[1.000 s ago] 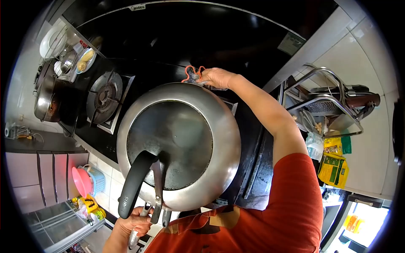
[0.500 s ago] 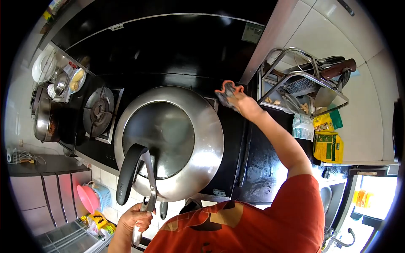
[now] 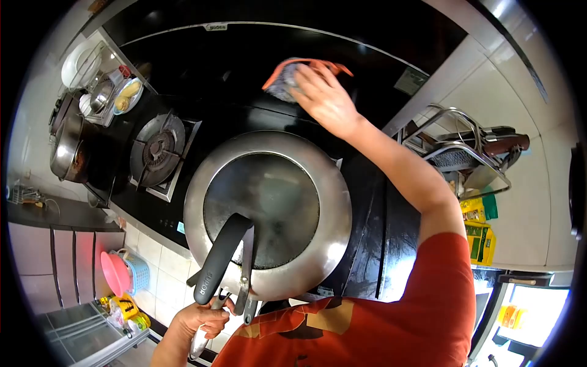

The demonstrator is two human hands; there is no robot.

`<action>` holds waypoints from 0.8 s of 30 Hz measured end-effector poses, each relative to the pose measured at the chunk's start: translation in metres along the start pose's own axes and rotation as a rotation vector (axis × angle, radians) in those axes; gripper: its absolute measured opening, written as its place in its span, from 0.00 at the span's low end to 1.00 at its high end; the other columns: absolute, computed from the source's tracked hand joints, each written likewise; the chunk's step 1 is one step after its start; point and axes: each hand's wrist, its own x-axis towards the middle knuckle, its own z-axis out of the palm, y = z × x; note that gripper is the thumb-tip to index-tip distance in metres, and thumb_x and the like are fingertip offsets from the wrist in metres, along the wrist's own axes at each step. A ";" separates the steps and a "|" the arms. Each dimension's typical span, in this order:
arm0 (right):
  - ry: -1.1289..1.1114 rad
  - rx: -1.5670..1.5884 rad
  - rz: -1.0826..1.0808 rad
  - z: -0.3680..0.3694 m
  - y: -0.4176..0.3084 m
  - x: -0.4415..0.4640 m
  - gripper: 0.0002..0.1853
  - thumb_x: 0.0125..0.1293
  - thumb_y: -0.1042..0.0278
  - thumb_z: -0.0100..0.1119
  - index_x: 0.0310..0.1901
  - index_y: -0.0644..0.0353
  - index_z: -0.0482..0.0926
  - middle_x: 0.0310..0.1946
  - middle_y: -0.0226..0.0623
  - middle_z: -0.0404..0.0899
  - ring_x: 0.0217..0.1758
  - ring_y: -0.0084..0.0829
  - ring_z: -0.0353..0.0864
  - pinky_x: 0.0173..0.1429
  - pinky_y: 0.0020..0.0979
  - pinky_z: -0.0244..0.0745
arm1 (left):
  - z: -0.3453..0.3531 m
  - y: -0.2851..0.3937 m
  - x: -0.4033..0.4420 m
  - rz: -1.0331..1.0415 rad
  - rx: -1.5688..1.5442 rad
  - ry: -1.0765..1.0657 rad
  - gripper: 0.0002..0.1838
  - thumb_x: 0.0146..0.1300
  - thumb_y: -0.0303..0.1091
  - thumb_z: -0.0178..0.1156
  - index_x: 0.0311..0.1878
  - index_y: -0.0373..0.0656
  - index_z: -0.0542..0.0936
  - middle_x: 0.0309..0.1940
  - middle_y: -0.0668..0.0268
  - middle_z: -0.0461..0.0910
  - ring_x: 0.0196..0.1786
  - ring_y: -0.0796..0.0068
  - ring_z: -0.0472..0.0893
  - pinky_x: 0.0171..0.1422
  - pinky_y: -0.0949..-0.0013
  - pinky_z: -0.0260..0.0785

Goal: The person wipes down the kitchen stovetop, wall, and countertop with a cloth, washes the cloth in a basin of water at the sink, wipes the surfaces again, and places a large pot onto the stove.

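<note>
My right hand (image 3: 324,101) presses a grey cloth with an orange edge (image 3: 282,82) against the glossy black panel (image 3: 202,79) behind the stove. Its fingers are spread over the cloth. Low in the view, my left hand (image 3: 200,321) is closed around a silver metal handle (image 3: 199,344); I cannot tell whether it belongs to the pan. Between the hands sits a large pan under a domed steel lid (image 3: 330,202) with a fogged glass centre. A black lid handle (image 3: 221,257) stands up from it, close to my left hand.
Left of the lid is a bare gas burner (image 3: 158,148), with a steel pot (image 3: 68,150) beyond it. A metal rack with knives and a grater (image 3: 455,156) stands at right, beside yellow packets (image 3: 480,241). Pink basin (image 3: 115,273) at lower left.
My right hand has moved left and up with the cloth, from beside the rack onto the black panel. My left hand keeps its grip on the handle. The camera view has shifted.
</note>
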 end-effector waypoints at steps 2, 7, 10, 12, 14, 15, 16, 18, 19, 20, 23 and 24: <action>-0.102 -0.159 -0.197 0.040 0.000 0.024 0.20 0.57 0.66 0.55 0.50 0.61 0.82 0.63 0.41 0.73 0.72 0.37 0.64 0.78 0.44 0.51 | -0.002 0.001 0.001 -0.004 -0.032 -0.007 0.07 0.69 0.26 0.56 0.47 0.37 0.72 0.12 0.74 0.58 0.11 0.85 0.59 0.14 0.73 0.54; -0.100 -0.118 -0.308 0.101 -0.015 -0.004 0.21 0.58 0.66 0.54 0.51 0.65 0.82 0.65 0.39 0.72 0.71 0.34 0.65 0.80 0.43 0.48 | 0.000 0.002 0.000 -0.030 -0.044 0.001 0.03 0.70 0.26 0.54 0.44 0.38 0.72 0.14 0.71 0.61 0.11 0.84 0.60 0.15 0.72 0.56; -0.320 -0.193 -0.397 0.099 -0.022 -0.046 0.20 0.57 0.66 0.55 0.49 0.65 0.83 0.65 0.40 0.71 0.68 0.33 0.68 0.80 0.44 0.50 | 0.001 0.002 -0.001 -0.007 -0.064 -0.005 0.05 0.69 0.25 0.54 0.46 0.38 0.73 0.14 0.72 0.60 0.12 0.84 0.59 0.14 0.73 0.56; -0.373 -0.181 -0.361 0.092 -0.021 -0.091 0.21 0.57 0.64 0.54 0.51 0.64 0.83 0.66 0.40 0.71 0.68 0.35 0.67 0.79 0.45 0.50 | 0.000 0.001 -0.001 0.000 -0.053 -0.017 0.08 0.69 0.24 0.54 0.49 0.39 0.72 0.14 0.73 0.59 0.12 0.84 0.58 0.14 0.73 0.54; -0.427 -0.155 -0.312 0.073 -0.013 -0.140 0.23 0.59 0.63 0.53 0.54 0.65 0.81 0.66 0.40 0.70 0.69 0.37 0.66 0.79 0.47 0.50 | -0.003 0.001 0.000 -0.002 -0.030 -0.032 0.08 0.69 0.25 0.54 0.50 0.40 0.72 0.13 0.74 0.58 0.12 0.84 0.58 0.14 0.73 0.54; -0.465 -0.151 -0.297 0.061 -0.009 -0.160 0.24 0.60 0.63 0.52 0.55 0.66 0.80 0.65 0.41 0.71 0.68 0.37 0.67 0.79 0.47 0.51 | -0.004 0.000 0.001 0.001 -0.007 -0.039 0.09 0.70 0.25 0.53 0.51 0.41 0.71 0.13 0.74 0.58 0.12 0.84 0.58 0.14 0.73 0.53; -0.474 -0.160 -0.304 0.047 -0.006 -0.178 0.24 0.60 0.63 0.52 0.55 0.66 0.80 0.65 0.41 0.71 0.68 0.37 0.67 0.79 0.47 0.51 | -0.003 0.002 0.001 -0.011 -0.013 -0.027 0.09 0.69 0.25 0.54 0.51 0.40 0.71 0.12 0.73 0.58 0.12 0.84 0.57 0.14 0.73 0.54; -0.635 -0.176 -0.245 0.027 -0.003 -0.193 0.24 0.61 0.64 0.51 0.57 0.65 0.78 0.66 0.43 0.69 0.71 0.38 0.65 0.79 0.48 0.49 | -0.008 0.003 0.001 -0.010 -0.027 -0.069 0.10 0.69 0.26 0.54 0.52 0.38 0.71 0.12 0.75 0.58 0.11 0.84 0.58 0.16 0.73 0.55; -0.636 -0.186 -0.253 0.026 0.001 -0.189 0.24 0.61 0.64 0.51 0.57 0.65 0.78 0.66 0.43 0.69 0.71 0.38 0.65 0.79 0.48 0.49 | -0.009 0.003 0.001 -0.011 -0.050 -0.101 0.11 0.70 0.27 0.55 0.53 0.35 0.71 0.12 0.76 0.58 0.11 0.85 0.58 0.17 0.74 0.56; -0.639 -0.243 -0.318 0.024 0.002 -0.181 0.24 0.61 0.64 0.52 0.58 0.65 0.78 0.67 0.43 0.69 0.72 0.39 0.63 0.80 0.49 0.48 | -0.007 0.005 0.000 0.001 -0.026 -0.092 0.11 0.70 0.27 0.55 0.53 0.35 0.72 0.12 0.76 0.59 0.12 0.85 0.59 0.17 0.74 0.57; -0.546 -0.280 -0.412 0.032 -0.003 -0.128 0.23 0.61 0.64 0.53 0.56 0.63 0.80 0.67 0.41 0.70 0.74 0.40 0.60 0.81 0.49 0.45 | -0.010 0.008 0.001 -0.026 -0.025 -0.120 0.11 0.70 0.27 0.54 0.53 0.36 0.73 0.12 0.76 0.59 0.12 0.84 0.59 0.17 0.74 0.57; -0.428 -0.281 -0.410 0.050 -0.006 -0.111 0.22 0.60 0.65 0.53 0.55 0.62 0.81 0.66 0.40 0.70 0.74 0.40 0.61 0.81 0.49 0.45 | -0.010 0.009 0.000 -0.027 -0.009 -0.109 0.10 0.71 0.27 0.54 0.53 0.36 0.74 0.12 0.76 0.59 0.12 0.84 0.59 0.17 0.74 0.57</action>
